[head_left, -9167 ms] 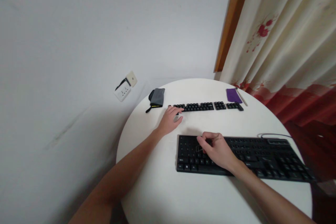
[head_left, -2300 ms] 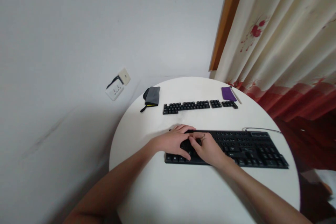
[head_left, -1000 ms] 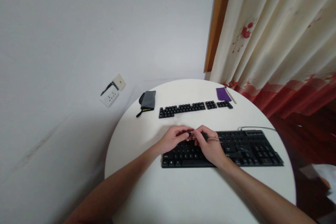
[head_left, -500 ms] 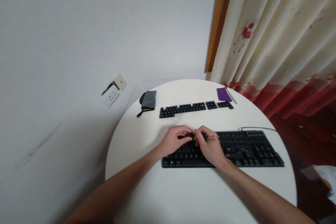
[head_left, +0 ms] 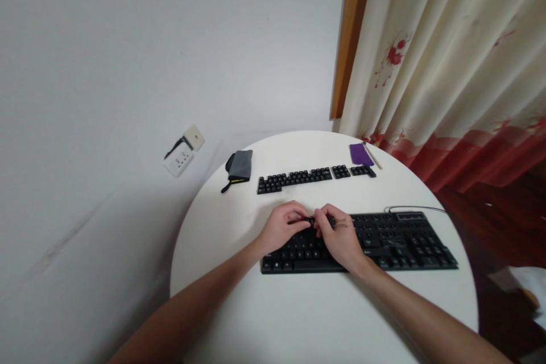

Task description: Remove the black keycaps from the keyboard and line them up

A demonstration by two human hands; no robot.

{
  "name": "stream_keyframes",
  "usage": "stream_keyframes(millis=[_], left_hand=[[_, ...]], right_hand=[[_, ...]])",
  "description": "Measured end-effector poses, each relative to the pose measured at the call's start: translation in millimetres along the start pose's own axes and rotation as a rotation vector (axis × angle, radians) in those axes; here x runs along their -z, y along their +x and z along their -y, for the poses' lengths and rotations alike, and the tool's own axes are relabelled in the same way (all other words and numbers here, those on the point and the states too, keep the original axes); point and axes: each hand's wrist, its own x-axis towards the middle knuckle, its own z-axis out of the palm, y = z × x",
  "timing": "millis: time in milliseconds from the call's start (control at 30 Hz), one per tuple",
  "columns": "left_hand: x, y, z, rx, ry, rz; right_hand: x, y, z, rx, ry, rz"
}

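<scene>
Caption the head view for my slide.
Left hand and right hand over a long black keyboard, small black keycaps lined up beyond, on a round white table.

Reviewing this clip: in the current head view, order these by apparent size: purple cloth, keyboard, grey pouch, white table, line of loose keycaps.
Largest to smallest:
1. white table
2. keyboard, partly covered
3. line of loose keycaps
4. grey pouch
5. purple cloth

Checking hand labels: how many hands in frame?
2: left hand and right hand, fingertips close together over the left part of the keyboard. No others visible.
</scene>
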Motion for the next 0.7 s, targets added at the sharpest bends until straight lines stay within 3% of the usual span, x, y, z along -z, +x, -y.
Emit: stream_keyframes(millis=[133,367,600,700], left_hand=[[5.3,2.1,1.3,0.094,-0.133,0.036],[6.6,3.6,4.7,0.093,-0.153,0.045],[11.3,2.6,-3.3,-0.204,0.271,0.015],[15.5,2.5,-9.6,-0.28,0.33,0.012]], right_hand=[[1.6,-1.5,3.5,0.031,-0.008,0.006],[0.2,0.0,2.4,0.018,0.021,0.0],[-1.6,3.2,-4.2,-0.067,0.095,-0.013],[-1.3,4.5,-5.5,-0.081,0.116,-0.029]])
